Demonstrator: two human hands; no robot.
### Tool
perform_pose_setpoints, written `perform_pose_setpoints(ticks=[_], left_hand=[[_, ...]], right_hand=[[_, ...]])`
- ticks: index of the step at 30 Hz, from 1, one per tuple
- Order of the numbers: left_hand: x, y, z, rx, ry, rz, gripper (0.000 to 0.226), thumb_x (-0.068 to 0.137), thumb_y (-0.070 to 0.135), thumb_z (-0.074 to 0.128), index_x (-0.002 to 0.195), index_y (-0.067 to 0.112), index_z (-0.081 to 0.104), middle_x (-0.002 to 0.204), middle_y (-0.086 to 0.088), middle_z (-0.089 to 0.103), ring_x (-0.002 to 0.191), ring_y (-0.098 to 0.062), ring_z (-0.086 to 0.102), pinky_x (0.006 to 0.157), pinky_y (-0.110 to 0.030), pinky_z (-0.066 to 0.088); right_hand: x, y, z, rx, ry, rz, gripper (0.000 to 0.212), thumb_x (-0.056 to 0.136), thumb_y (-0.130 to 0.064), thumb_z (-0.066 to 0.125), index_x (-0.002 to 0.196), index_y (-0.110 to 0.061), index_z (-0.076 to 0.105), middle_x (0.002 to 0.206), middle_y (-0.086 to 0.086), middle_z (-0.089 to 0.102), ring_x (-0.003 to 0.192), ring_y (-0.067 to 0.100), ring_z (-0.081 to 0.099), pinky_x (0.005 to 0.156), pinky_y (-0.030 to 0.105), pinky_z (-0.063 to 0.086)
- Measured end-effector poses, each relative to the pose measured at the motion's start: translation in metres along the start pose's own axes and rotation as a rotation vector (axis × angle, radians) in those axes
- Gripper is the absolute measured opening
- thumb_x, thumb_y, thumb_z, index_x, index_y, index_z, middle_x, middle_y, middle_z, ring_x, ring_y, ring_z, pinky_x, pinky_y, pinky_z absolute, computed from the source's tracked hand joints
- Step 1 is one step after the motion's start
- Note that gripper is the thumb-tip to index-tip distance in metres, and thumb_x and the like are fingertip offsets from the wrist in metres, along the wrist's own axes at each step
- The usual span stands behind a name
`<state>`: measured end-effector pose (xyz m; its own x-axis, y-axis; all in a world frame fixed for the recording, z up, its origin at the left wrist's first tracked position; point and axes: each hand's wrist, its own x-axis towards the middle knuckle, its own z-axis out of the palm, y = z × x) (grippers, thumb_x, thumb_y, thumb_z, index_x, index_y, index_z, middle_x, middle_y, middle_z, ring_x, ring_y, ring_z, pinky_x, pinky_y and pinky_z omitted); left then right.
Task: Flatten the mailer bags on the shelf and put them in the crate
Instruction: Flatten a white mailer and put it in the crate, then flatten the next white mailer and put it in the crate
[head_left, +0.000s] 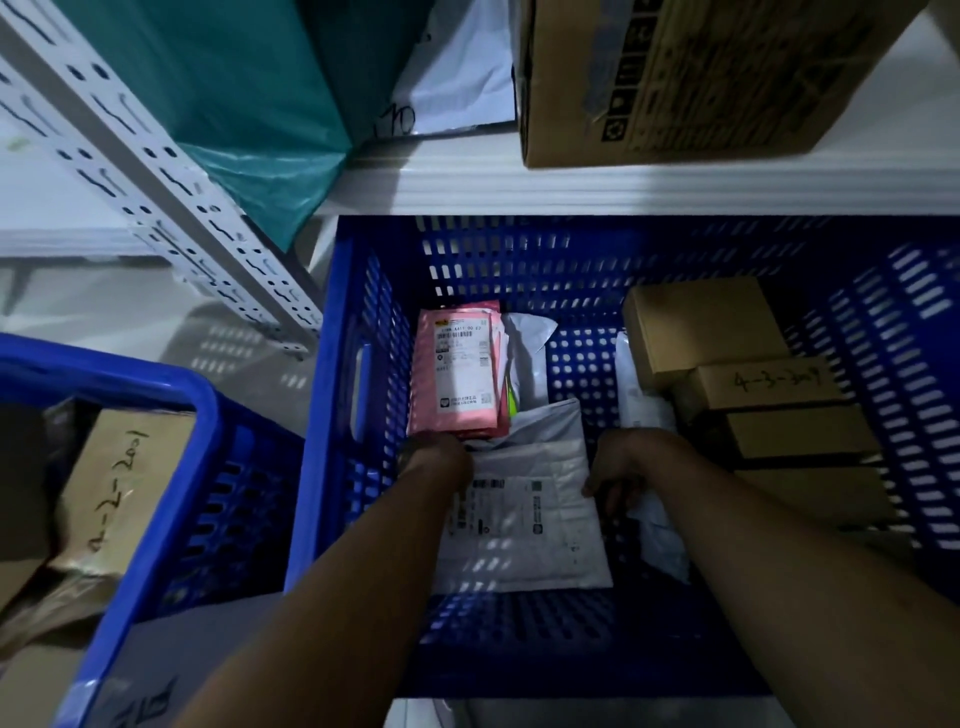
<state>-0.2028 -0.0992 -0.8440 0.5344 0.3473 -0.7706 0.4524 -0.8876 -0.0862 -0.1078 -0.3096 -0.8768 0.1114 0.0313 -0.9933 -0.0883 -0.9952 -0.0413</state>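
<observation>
Both my arms reach down into a blue slotted crate (519, 260). A white mailer bag (524, 525) with a printed label lies flat on the crate floor. My left hand (441, 460) is at its far left corner; the fingers are turned away and hidden. My right hand (618, 475) holds the bag's right edge with curled fingers. A pink mailer bag (460, 374) with a label lies just beyond, on top of other white bags. On the shelf (571, 182) above sit a teal bag (234, 104) and a white bag (457, 88).
Several brown cartons (753, 379) fill the crate's right side. A large cardboard box (701, 78) stands on the shelf. A second blue crate (156, 493) with cartons sits at the left. A perforated white shelf post (156, 171) runs diagonally at the upper left.
</observation>
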Motion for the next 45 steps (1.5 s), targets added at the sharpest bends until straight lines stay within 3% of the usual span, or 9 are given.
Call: perform_pose_setpoints(ticks=[3,7,11,15,24,27,36,41,45], left_hand=[[-0.016,0.001,-0.013,-0.015,0.065,0.009,0.046,0.1,0.031,0.049,0.14,0.009,0.05,0.14,-0.015,0.054,0.127,-0.031,0.052,0.1,-0.038,0.045],[-0.043,-0.002,-0.032,-0.112,0.022,0.074,0.037,0.1,0.026,0.049,0.131,0.007,0.054,0.121,-0.013,0.062,0.106,-0.027,0.06,0.088,-0.036,0.049],[-0.073,-0.009,-0.05,-0.364,-0.066,0.171,0.025,0.098,0.027,0.057,0.111,0.006,0.061,0.099,-0.013,0.071,0.083,-0.028,0.071,0.07,-0.033,0.06],[-0.106,-0.02,-0.058,-0.507,-0.013,0.254,0.021,0.101,0.025,0.056,0.085,0.015,0.065,0.089,-0.005,0.073,0.075,-0.018,0.07,0.067,-0.027,0.056],[-0.161,-0.046,-0.09,-0.807,0.237,0.384,0.007,0.092,0.006,0.07,0.094,0.01,0.076,0.089,-0.001,0.075,0.068,-0.004,0.068,0.061,-0.015,0.052],[-0.185,-0.04,-0.122,-1.019,0.312,0.421,0.01,0.092,-0.003,0.067,0.1,-0.004,0.072,0.091,-0.013,0.073,0.067,-0.008,0.068,0.061,-0.015,0.054],[-0.322,-0.038,-0.259,-1.181,0.378,0.482,0.015,0.097,0.007,0.063,0.084,0.011,0.071,0.089,-0.015,0.075,0.078,-0.024,0.067,0.082,-0.038,0.057],[-0.415,-0.039,-0.347,-1.023,0.407,0.484,0.011,0.099,0.012,0.06,0.098,0.011,0.071,0.091,-0.008,0.077,0.079,-0.022,0.073,0.081,-0.035,0.06],[-0.482,-0.037,-0.41,-0.97,0.404,0.495,0.014,0.099,0.013,0.059,0.094,0.015,0.072,0.088,-0.002,0.076,0.079,-0.021,0.073,0.083,-0.039,0.061]], right_hand=[[-0.025,-0.003,0.0,-0.112,0.036,0.017,0.042,0.095,-0.039,0.068,0.121,-0.007,0.063,0.114,0.011,0.075,0.097,0.027,0.069,0.099,0.038,0.05],[-0.048,0.003,0.006,-0.078,0.112,-0.106,0.03,0.092,-0.036,0.072,0.097,-0.006,0.072,0.076,0.006,0.078,0.075,0.021,0.072,0.084,0.038,0.057],[-0.088,0.009,0.014,-0.106,0.335,-0.314,0.023,0.08,-0.03,0.076,0.083,-0.007,0.078,0.068,0.004,0.074,0.052,0.016,0.056,0.054,0.024,0.044],[-0.114,0.018,0.029,-0.025,0.525,-0.512,0.026,0.087,-0.024,0.071,0.083,0.002,0.074,0.071,0.01,0.07,0.065,0.019,0.06,0.064,0.027,0.045],[-0.145,0.016,0.037,0.246,0.615,-0.76,0.03,0.098,-0.03,0.058,0.079,-0.014,0.076,0.05,-0.001,0.063,0.057,0.016,0.063,0.088,0.044,0.055],[-0.177,0.006,0.034,0.346,0.671,-0.787,0.038,0.103,-0.04,0.052,0.08,-0.02,0.073,0.06,0.004,0.068,0.063,0.022,0.067,0.082,0.045,0.056],[-0.392,-0.02,0.012,0.482,0.813,-0.87,0.028,0.102,-0.036,0.052,0.081,-0.037,0.07,0.067,-0.001,0.071,0.058,0.017,0.065,0.058,0.036,0.052],[-0.53,-0.025,-0.005,0.495,0.838,-0.841,0.026,0.102,-0.031,0.051,0.09,-0.024,0.073,0.07,0.004,0.071,0.048,0.011,0.05,0.051,0.027,0.035],[-0.625,-0.025,-0.021,0.283,0.925,-0.773,0.033,0.102,-0.033,0.049,0.092,-0.009,0.069,0.08,0.015,0.069,0.069,0.023,0.063,0.059,0.032,0.04]])
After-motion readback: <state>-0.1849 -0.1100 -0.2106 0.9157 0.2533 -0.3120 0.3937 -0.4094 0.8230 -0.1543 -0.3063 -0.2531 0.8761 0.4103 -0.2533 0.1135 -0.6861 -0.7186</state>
